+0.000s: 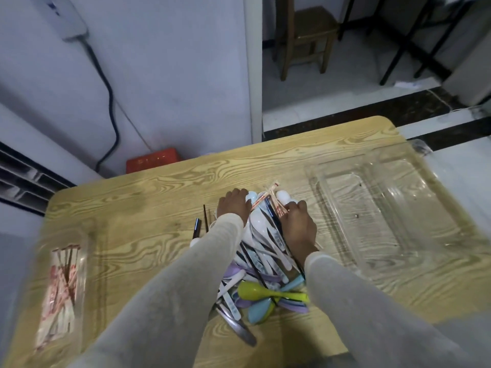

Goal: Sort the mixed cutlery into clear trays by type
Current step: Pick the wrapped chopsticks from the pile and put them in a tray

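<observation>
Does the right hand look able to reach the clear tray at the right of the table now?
Probably yes. The right hand rests on the cutlery pile beside the clear tray, and only bare table lies between them.

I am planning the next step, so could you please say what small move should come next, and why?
Probably lift the red-and-white paper-wrapped sticks that the right hand appears to pinch, and carry them to the clear plastic tray on the left, which already holds similar sticks.
</observation>
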